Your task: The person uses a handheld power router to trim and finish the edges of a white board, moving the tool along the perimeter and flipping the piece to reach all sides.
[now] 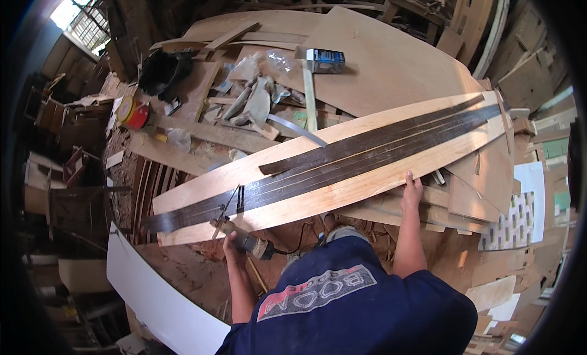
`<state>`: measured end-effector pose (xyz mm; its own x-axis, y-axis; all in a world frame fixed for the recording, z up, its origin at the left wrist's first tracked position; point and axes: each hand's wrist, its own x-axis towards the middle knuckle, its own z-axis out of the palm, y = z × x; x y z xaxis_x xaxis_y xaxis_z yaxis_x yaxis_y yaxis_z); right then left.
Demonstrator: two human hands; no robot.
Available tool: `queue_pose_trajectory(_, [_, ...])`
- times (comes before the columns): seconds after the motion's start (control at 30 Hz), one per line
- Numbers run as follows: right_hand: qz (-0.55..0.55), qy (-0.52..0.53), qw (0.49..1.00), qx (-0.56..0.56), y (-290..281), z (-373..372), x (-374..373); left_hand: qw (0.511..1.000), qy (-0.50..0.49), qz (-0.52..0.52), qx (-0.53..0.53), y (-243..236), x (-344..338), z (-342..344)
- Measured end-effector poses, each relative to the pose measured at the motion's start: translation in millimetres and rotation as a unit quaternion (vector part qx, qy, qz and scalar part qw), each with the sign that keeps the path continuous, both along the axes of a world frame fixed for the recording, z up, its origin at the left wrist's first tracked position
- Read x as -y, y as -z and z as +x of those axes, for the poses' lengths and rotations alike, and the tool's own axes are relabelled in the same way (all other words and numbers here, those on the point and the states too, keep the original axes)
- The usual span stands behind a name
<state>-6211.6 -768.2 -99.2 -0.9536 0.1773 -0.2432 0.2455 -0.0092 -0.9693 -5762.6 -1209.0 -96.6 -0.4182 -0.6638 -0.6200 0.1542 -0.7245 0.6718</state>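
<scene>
A long tapered wooden board (342,182) with pale sides and dark brown stripes lies diagonally across the work pile. A loose dark strip (287,164) rests along its upper half. My left hand (233,248) is closed on a corded power tool (247,239), which sits at the board's near edge beside a narrow dark slot near the left end. A thin rod rises from the tool over the board. My right hand (411,193) grips the board's near edge right of the middle. A thin grey strip (293,127) touches the far edge.
Large plywood sheets (385,49), scraps, a black bag (164,71), a red-yellow can (131,113) and a small box (325,60) lie beyond the board. A white sheet (143,294) is at lower left; stacked wood offcuts (523,80) crowd the right.
</scene>
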Motion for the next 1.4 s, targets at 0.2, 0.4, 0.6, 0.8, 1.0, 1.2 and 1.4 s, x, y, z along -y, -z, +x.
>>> queue_pose_trajectory(0.2, [-0.055,-0.057,0.991,0.110,23.7,0.8,-20.9,1.000,-0.006,-0.027,-0.013,-3.7,-1.1,7.6])
queue_pose_trajectory(0.4, [-0.049,-0.048,0.991,0.116,21.0,-19.1,-13.4,0.998,-0.027,-0.031,-0.053,-26.4,6.9,-15.3])
queue_pose_trajectory(0.6, [0.013,-0.051,0.988,0.143,12.9,-52.8,4.0,0.996,0.000,-0.051,-0.069,-21.0,35.3,-64.1])
queue_pose_trajectory(0.8, [0.107,-0.109,0.962,0.225,23.8,-89.3,-1.8,0.990,-0.035,0.024,-0.134,-6.7,55.5,-110.8])
queue_pose_trajectory(1.0, [0.262,-0.287,0.856,0.340,-28.2,-96.4,17.4,0.997,-0.061,0.011,-0.042,-7.9,30.6,-95.7])
queue_pose_trajectory(1.2, [0.297,-0.634,0.684,0.205,-88.0,-39.9,140.3,0.990,-0.118,-0.017,-0.080,-41.9,-36.7,-38.9])
queue_pose_trajectory(1.4, [0.066,-0.953,0.281,0.097,-164.7,107.3,291.4,0.944,-0.292,-0.114,-0.106,-118.6,-94.5,10.6])
